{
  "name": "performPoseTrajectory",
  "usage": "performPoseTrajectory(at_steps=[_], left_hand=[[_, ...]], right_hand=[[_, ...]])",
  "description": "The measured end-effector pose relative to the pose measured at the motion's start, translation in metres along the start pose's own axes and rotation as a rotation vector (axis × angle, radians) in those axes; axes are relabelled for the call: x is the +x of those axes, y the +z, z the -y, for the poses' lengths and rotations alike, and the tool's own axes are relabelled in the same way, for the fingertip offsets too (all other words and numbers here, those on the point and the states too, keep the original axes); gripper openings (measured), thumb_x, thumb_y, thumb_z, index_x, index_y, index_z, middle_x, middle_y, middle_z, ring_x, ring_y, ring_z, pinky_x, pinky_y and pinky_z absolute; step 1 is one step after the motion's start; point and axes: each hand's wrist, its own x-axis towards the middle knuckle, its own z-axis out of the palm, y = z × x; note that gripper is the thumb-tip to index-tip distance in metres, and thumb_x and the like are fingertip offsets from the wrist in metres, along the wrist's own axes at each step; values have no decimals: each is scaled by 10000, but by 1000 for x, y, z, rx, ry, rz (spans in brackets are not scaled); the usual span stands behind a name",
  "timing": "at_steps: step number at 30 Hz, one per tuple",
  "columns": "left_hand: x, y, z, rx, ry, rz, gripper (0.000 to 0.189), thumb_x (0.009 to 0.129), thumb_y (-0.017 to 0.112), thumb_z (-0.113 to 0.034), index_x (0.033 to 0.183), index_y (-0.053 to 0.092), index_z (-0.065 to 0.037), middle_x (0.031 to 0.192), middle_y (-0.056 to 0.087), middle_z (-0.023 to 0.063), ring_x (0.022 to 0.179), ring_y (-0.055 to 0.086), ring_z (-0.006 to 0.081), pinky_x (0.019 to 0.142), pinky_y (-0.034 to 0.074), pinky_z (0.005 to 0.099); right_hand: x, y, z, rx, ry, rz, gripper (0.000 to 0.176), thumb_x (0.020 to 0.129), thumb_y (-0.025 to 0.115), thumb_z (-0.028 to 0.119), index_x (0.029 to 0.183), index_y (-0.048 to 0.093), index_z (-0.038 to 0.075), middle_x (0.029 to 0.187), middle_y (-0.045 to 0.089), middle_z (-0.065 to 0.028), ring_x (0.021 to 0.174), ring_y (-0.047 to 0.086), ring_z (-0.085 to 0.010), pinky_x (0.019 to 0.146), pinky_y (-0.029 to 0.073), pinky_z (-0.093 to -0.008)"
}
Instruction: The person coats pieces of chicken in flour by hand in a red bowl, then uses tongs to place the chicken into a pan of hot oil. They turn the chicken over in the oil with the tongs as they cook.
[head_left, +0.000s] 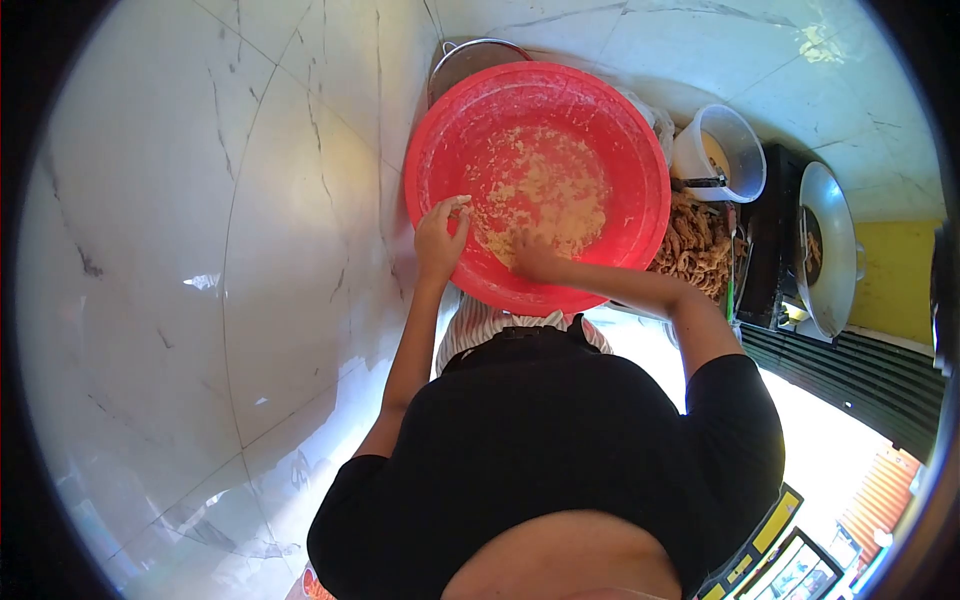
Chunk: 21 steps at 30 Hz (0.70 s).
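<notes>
A large red basin [640, 160] holds a pale yellow, crumbly, flour-like mixture [555, 190] spread over its bottom. My left hand [441, 238] is at the basin's left rim, thumb and fingers apart, with nothing visible in it; its fingertips look dusted with the mixture. Inside the basin, my right hand [535, 258] reaches into the near side of the mixture. Its fingers are blurred and partly hidden there, so whether they grasp any of it does not show.
Brown fried pieces [692, 245] lie in a heap right of the basin. Behind them stands a white plastic bucket [745, 150] with a dark handle across it. Farther right is a wide metal pan [835, 250]. A marbled tile wall [300, 200] borders the left.
</notes>
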Motion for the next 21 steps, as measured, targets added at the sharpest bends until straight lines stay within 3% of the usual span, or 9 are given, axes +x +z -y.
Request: performPoseTrajectory(at_steps=[1, 5, 7, 10, 14, 16, 17, 19, 21], left_hand=[[0, 0, -1, -41, -27, -29, 204, 775, 554, -134, 971, 579, -86, 857, 615, 57, 749, 588, 192, 719, 428, 315], [0, -2, 0, -71, -41, -30, 205, 772, 559, -128, 971, 578, -83, 837, 625, 60, 738, 594, 189, 710, 434, 309], [-1, 0, 5, -100, -34, -58, 210, 772, 561, -131, 975, 576, -83, 813, 626, 64, 746, 594, 189, 715, 433, 309], [-2, -1, 6, -68, -33, -44, 216, 770, 565, -136, 979, 576, -80, 811, 628, 68, 751, 595, 191, 716, 434, 310], [-2, -2, 5, -71, -29, -43, 216, 774, 565, -140, 981, 577, -80, 815, 628, 70, 750, 595, 193, 713, 435, 311], [-2, -3, 4, -38, -34, -41, 214, 778, 563, -145, 981, 578, -79, 814, 628, 72, 746, 595, 196, 711, 435, 313], [-1, -3, 4, -37, -33, -40, 214, 778, 563, -145, 981, 578, -79, 814, 628, 72, 746, 595, 196, 711, 435, 313], [-1, -3, 3, -55, -36, -38, 208, 781, 561, -150, 977, 580, -83, 810, 627, 74, 741, 596, 197, 708, 435, 312], [-1, -4, 2, -45, -41, -29, 208, 780, 562, -150, 976, 581, -83, 810, 627, 74, 741, 597, 197, 706, 434, 312]], right_hand=[[-2, -5, 7, 67, 136, 187, 604, 774, 513, 335, 1245, 322, 10, 1281, 317, -193, 1075, 432, -384, 836, 415, -454], [5, -15, 12, 235, 117, 245, 619, 771, 535, 346, 1241, 326, 2, 1159, 449, -183, 988, 511, -302, 789, 437, -412], [17, -33, 1, 612, -65, 615, 564, 804, 489, 401, 1206, 390, 18, 1011, 538, -134, 892, 547, -225, 728, 445, -377], [15, -55, -11, 1025, -49, 636, 488, 842, 420, 429, 1140, 478, 47, 935, 569, -97, 869, 540, -178, 703, 441, -336], [16, -75, -17, 1377, 29, 597, 447, 865, 373, 433, 1109, 522, 90, 980, 565, -81, 857, 544, -171, 679, 441, -341], [36, -55, -30, 1554, -20, 411, 401, 868, 370, 401, 1049, 554, 94, 962, 564, -98, 804, 548, -179, 664, 436, -340], [46, -49, -40, 1556, -20, 410, 401, 868, 370, 401, 1049, 554, 94, 962, 564, -98, 804, 548, -179, 664, 436, -340], [63, -42, -61, 716, -207, -29, 320, 857, 409, 274, 1036, 561, 56, 1066, 543, -140, 929, 546, -207, 804, 429, -311], [77, -37, -72, 542, -110, -191, 310, 840, 431, 257, 1022, 565, 44, 1094, 518, -160, 956, 527, -242, 813, 423, -345]])
